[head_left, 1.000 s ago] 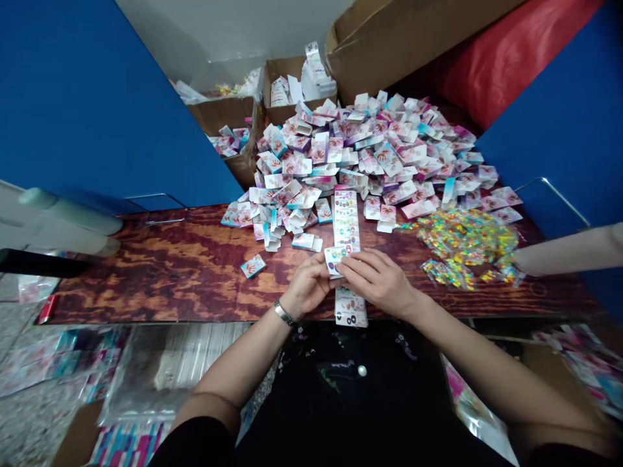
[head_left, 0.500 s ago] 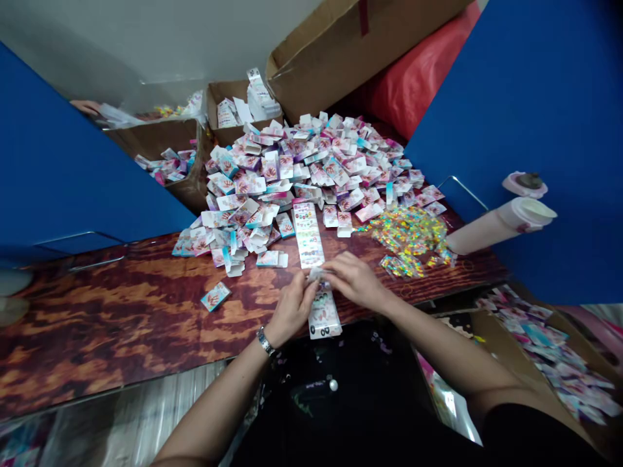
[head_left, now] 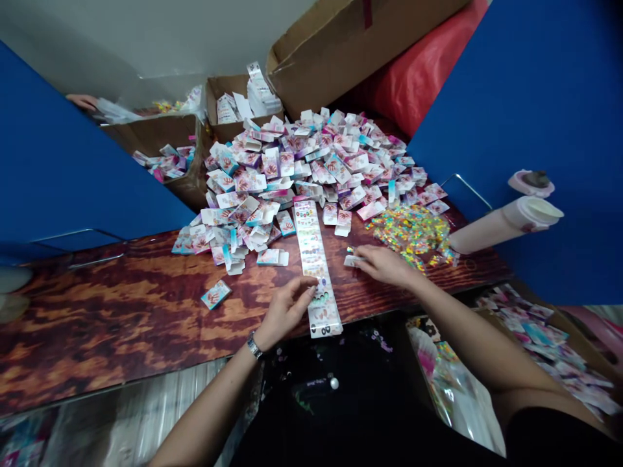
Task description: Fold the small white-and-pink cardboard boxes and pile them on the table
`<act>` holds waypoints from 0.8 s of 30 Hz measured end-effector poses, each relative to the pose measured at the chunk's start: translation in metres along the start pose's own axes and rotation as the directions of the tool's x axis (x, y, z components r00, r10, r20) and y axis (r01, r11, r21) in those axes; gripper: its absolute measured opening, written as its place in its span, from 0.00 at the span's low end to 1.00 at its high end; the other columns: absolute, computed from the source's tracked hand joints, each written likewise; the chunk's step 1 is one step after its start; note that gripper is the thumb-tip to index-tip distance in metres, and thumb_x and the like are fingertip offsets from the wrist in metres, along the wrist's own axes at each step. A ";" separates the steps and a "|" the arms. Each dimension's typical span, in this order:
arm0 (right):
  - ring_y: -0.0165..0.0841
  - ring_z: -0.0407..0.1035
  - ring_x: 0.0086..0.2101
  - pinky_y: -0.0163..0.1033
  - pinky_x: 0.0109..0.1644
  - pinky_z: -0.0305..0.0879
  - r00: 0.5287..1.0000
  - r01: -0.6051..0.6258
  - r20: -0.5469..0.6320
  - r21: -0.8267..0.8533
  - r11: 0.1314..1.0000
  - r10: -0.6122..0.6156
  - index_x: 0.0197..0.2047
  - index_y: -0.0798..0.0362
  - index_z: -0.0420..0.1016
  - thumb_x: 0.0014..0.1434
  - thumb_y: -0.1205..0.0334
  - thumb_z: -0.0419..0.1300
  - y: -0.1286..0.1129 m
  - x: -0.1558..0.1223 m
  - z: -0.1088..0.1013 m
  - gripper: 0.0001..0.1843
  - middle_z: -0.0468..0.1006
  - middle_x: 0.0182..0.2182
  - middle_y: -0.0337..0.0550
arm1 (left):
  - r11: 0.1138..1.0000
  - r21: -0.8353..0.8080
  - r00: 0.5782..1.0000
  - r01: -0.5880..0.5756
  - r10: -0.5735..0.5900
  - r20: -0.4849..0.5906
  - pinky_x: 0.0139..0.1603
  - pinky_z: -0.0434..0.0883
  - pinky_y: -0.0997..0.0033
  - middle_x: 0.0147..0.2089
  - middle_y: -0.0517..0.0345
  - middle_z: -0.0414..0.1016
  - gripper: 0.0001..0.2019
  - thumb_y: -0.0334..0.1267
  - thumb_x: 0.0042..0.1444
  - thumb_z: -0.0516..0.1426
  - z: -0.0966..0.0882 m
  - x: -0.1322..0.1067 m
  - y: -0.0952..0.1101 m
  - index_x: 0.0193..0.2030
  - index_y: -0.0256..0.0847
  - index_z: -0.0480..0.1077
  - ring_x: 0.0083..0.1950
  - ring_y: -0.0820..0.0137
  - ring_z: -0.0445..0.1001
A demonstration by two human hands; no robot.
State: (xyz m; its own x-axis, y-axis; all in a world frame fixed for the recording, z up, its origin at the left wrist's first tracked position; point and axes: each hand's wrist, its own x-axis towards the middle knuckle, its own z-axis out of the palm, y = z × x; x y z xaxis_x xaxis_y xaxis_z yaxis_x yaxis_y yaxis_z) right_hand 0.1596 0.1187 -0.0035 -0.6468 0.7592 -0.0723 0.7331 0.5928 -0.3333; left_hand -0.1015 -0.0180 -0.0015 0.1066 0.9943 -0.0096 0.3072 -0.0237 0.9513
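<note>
Our hands have just come apart. Our left hand [head_left: 286,312] lies open, its fingertips resting on the long printed card strip [head_left: 314,269], holding nothing we can see. Our right hand [head_left: 387,266], now just right of the strip, has closed on a small white card [head_left: 354,261]. The strip lies on the wooden surface [head_left: 121,301], with a heap of printed cartons [head_left: 302,162] beyond it and clear sachets of bright pieces [head_left: 413,233] to its right.
</note>
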 end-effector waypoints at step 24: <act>0.38 0.74 0.39 0.38 0.38 0.62 0.970 -0.178 -0.160 0.059 0.982 0.185 0.52 0.51 0.71 0.65 0.50 0.54 -0.007 0.010 0.021 0.18 0.79 0.42 0.45 | 0.321 0.920 0.951 -0.223 0.280 0.133 0.54 0.65 0.47 0.52 0.39 0.71 0.14 0.28 0.62 0.48 -0.072 0.042 -0.044 0.52 0.38 0.68 0.58 0.51 0.65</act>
State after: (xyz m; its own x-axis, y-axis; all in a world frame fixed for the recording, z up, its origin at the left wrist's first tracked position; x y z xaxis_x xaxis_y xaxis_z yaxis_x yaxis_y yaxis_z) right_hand 0.1438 0.1170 -0.0217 -0.4579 0.8888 0.0185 0.8226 0.4315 -0.3703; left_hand -0.1789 0.0329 -0.0215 0.3127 0.9249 0.2161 0.9453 -0.3252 0.0240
